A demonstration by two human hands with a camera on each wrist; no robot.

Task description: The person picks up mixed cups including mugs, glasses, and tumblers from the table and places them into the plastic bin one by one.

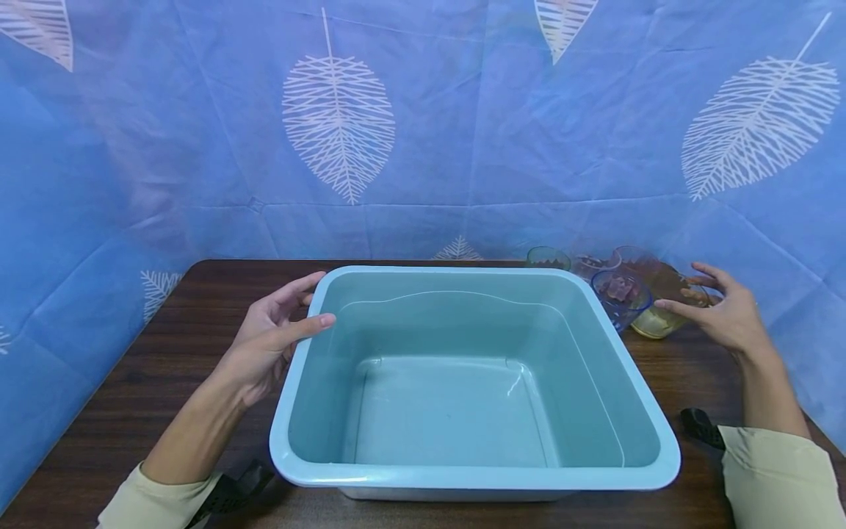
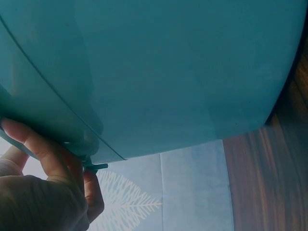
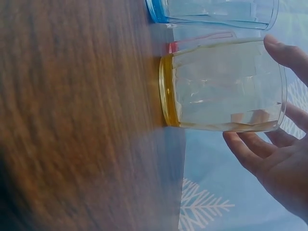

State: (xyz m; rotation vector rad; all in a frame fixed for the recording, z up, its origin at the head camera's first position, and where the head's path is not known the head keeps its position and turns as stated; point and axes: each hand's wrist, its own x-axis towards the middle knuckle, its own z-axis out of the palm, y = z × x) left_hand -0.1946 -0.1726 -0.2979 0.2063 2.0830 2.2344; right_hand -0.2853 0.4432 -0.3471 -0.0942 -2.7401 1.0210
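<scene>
Two quite different things are in your hands. On the far right of the table (image 1: 205,316), the yellow-based glass (image 3: 211,91) stands upright at the right end of a small cluster of glasses, with the blue-based glass (image 3: 216,12) just beside it. Your right hand (image 1: 734,312) has it pinched near the mouth, thumb on one side and fingers on the other, some of them partly seen through its wall. Expect it to be stiff, smooth and breakable, with much of its weight likely in the thick coloured base, so a hold this high may let it swing or slip if your touch is loose. Setting your fingers a little lower, round the wall, would be safer; squeeze just enough to stop sliding, and load the rim least, since it could chip. Mind the neighbour too: a knock of glass on glass may crack either one. The teal basin (image 1: 476,477) rests on the table before you, mouth upward, and your left hand (image 1: 267,342) pinches its left rim near the far corner, thumb over the lip and fingers outside. It looks like thin, glossy plastic, probably light for its bulk, slightly springy in the walls and slick. That rim is a sound place to hold, though lifting from one side alone would likely tilt it; opposite rims should carry more evenly.
</scene>
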